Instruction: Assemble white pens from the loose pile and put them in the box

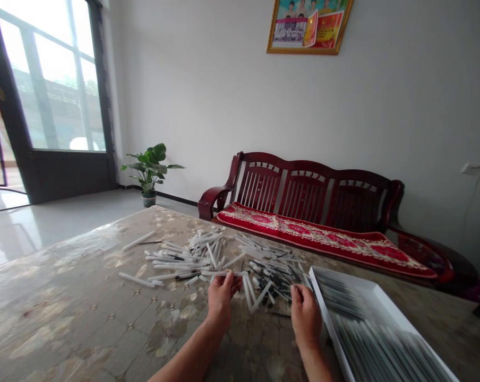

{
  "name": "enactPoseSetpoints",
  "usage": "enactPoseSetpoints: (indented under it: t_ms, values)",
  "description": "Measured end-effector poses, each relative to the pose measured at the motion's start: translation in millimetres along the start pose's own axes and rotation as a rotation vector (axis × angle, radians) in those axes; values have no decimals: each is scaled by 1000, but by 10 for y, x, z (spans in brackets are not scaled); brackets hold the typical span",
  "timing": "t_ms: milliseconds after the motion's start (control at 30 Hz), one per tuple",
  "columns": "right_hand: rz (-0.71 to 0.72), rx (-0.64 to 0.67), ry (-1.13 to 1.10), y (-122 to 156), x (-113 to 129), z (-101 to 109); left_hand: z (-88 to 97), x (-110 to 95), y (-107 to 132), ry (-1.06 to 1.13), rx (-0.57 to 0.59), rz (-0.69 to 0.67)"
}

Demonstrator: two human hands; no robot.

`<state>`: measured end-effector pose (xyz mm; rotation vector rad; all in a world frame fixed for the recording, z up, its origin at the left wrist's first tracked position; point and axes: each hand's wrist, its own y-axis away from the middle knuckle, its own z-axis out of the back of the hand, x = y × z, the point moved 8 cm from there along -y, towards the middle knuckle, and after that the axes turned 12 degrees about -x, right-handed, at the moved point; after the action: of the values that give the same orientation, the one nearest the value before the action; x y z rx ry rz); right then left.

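Note:
A heap of white pen barrels and dark pen parts [224,260] lies spread over the patterned table [73,318]. My left hand [221,298] is at the near edge of the heap, its fingers pinched on a white pen barrel [224,274] that lies crosswise. My right hand [303,313] rests beside the dark parts, fingers curled onto the pieces there; what they grip is hidden. A white tray [323,297] filled with assembled pens sits just right of my right hand.
A dark red wooden bench [303,196] with a red cushion stands behind the table against the wall. A potted plant [149,170] is by the glass door at the left. A framed picture [308,25] hangs on the wall.

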<state>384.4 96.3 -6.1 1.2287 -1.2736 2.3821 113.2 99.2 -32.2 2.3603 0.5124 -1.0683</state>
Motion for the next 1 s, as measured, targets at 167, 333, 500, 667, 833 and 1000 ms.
enactPoseSetpoints:
  t_ms: [167, 333, 500, 667, 833, 1000]
  values:
    - [33, 16, 62, -21, 2, 17, -44, 15, 84, -149, 54, -25]
    - [105, 170, -79, 160, 408, -112, -200, 145, 252, -258, 187, -78]
    - [133, 458, -101, 391, 652, -331, -297, 210, 341, -309, 304, -79]
    - [162, 453, -11, 375, 579, -349, -232, 62, 243, -204, 239, -90]
    - [222, 452, 27, 392, 563, -366, -169, 54, 115, -89, 169, -17]
    - [231, 377, 9, 346, 535, -312, -71, 117, 30, -8, 56, 61]
